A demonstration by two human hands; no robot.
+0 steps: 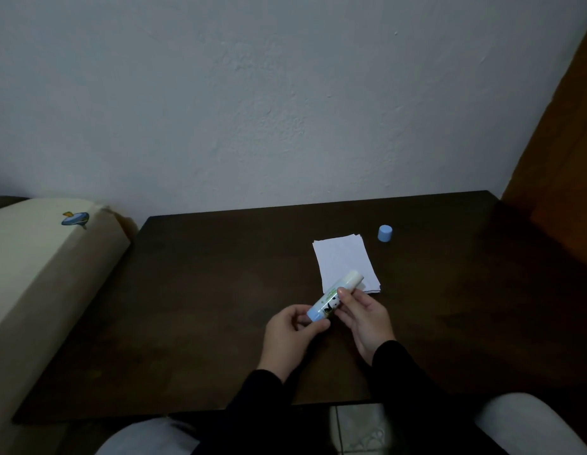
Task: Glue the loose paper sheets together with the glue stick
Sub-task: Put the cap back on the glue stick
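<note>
dark wooden table (220,323) filling the middle of the view, pushed against a pale wall (252,93). cream cushioned furniture (39,274) just beside the table's left edge, printed with a small blue and yellow motif. brown wooden panel (564,159) at far right.

right of centre on the table, a small stack of loose paper sheets (343,257), white, edges slightly fanned, lying flat. nothing visibly pressed, spread or stuck there; no glue trace to be made out in this dim light.

nearer than the stack, both hands close together around the glue stick (331,298). left hand (290,334) pinching the blue base end between thumb and curled fingers. right hand (367,318) gripping the printed barrel, fingers wrapped over it. glue stick held off the table, tilted, pale tip pointing far and right, overlapping the stack's near edge in the view; touching the paper or not, impossible to tell.

far right of the stack, apart from it, a small blue cap (385,233) standing on the table.

judging by this: cap off, stick open and in hand, base likely being twisted to raise the glue. still ahead: spreading glue on a sheet, laying the next on top, pressing, repeating through the stack, recapping.
</note>
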